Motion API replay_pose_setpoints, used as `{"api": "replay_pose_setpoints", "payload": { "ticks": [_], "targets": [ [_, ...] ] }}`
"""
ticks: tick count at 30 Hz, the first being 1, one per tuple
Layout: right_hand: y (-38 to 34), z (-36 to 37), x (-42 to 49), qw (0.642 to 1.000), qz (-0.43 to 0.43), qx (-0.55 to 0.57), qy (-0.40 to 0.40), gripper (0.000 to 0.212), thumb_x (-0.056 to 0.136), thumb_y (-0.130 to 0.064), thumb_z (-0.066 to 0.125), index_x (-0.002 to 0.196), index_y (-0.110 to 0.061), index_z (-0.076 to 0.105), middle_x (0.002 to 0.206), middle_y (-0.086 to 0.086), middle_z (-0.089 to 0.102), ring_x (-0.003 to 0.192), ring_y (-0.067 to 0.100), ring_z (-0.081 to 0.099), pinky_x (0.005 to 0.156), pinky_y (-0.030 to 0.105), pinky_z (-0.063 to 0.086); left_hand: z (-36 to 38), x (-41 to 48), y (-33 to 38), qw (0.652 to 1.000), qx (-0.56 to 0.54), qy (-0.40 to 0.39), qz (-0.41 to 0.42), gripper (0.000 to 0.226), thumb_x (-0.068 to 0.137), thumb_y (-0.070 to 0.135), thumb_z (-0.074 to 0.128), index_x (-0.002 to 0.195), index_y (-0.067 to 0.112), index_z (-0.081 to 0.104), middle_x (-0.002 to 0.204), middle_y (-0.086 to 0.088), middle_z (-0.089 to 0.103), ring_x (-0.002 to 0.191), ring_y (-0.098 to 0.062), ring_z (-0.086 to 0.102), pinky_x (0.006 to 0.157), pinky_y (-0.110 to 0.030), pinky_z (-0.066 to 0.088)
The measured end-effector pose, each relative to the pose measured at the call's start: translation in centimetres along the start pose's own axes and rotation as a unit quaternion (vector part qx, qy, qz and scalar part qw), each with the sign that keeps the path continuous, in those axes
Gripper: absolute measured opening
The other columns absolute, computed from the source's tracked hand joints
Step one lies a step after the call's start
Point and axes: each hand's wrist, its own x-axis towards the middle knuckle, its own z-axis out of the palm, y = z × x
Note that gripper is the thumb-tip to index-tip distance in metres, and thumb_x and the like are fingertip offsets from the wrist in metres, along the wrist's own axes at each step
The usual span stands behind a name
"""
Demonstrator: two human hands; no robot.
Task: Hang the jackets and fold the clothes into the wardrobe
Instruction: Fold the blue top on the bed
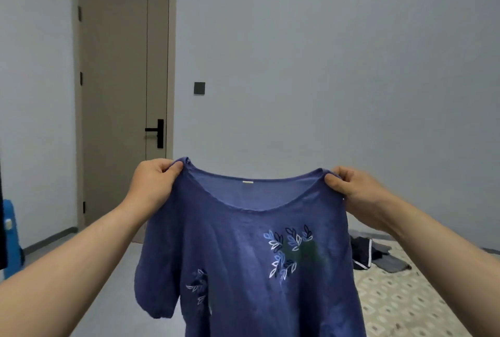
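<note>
Blue T-shirt (243, 269) hangs in front of me, neckline up, its length running straight down, leaf print facing me and one short sleeve drooping at the lower left. I hold it up in the air at the shoulders, arms stretched out. My left hand (154, 182) pinches the left shoulder seam, fingers curled tight over the cloth. My right hand (351, 187) pinches the right shoulder, thumb pressed on the collar edge. Behind the shirt, to the right, the bed (405, 301) with its patterned cover carries a heap of dark clothes (376, 255). Farther back, a closed door (119, 93) in the pale wall.
</note>
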Motion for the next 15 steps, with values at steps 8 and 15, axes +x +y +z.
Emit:
{"api": "replay_pose_setpoints", "payload": {
  "ticks": [8, 15],
  "targets": [
    [-11.1, -2.1, 0.8, 0.945, -0.177, -0.151, 0.229, 0.026, 0.090, -0.027, 0.069, 0.073, -0.007, 0.067, 0.073, 0.010, 0.066, 0.066, 0.019, 0.053, 0.062, 0.031, 0.041, -0.6, 4.2, 9.8, 0.990, -0.031, 0.077, 0.114, 0.044, 0.100, 0.023, 0.051, 0.062, 0.002, 0.046, 0.059, -0.003, 0.041, 0.059, -0.019, 0.034, 0.058, -0.033, 0.025],
    [-20.2, -5.1, -1.8, 0.850, -0.334, -0.161, 0.374, 0.038, 0.083, -0.040, 0.073, 0.071, -0.005, 0.066, 0.067, 0.017, 0.060, 0.063, 0.011, 0.046, 0.061, 0.038, 0.043, -4.2, 6.0, 19.9, 0.952, -0.035, 0.213, 0.216, 0.045, 0.101, 0.030, 0.042, 0.059, 0.015, 0.036, 0.057, 0.001, 0.043, 0.059, -0.025, 0.041, 0.053, -0.036, 0.023]
  ]
}}
